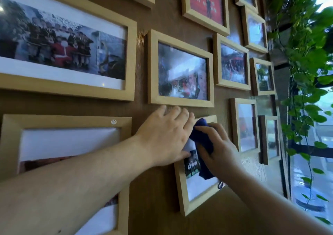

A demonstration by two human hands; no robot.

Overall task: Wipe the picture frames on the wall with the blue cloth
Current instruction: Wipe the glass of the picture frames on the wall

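Observation:
Several light wooden picture frames hang on a brown wood wall. My right hand (219, 151) presses a dark blue cloth (203, 144) against the glass of a small upright frame (183, 195) low in the middle. My left hand (165, 135) lies flat on that frame's upper left corner, fingers spread on the wall and frame, its fingertips just under the landscape frame (180, 70) above. The cloth hangs down over the photo and hides part of it.
A wide frame (68, 50) hangs upper left; a large frame with a "19" sticker (66, 123) sits under my left forearm. Smaller frames (245, 126) fill the right side. Green trailing plants (306, 63) and a window stand at the far right.

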